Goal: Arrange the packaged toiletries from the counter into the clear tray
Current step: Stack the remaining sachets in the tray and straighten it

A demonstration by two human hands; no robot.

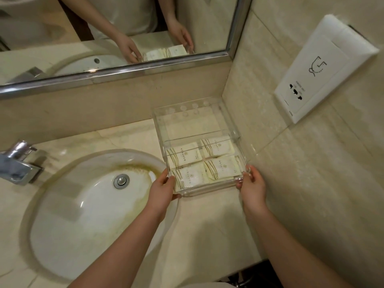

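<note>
The left hand and right hand are clamped on the near corners of the clear rectangular plastic tray. Four cream, gold-striped toiletry packets are laid in its near compartment. The tray is seen at the wall corner of the beige marble bench, beside the white oval sink.

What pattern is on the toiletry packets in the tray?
Cream-white packets with gold-brown wavy stripes at one end, small flower logo; head view.

On white plastic wall socket plate: black line pictogram, small print illegible. On cream sachets: flower emblem, lettering unreadable.
</note>
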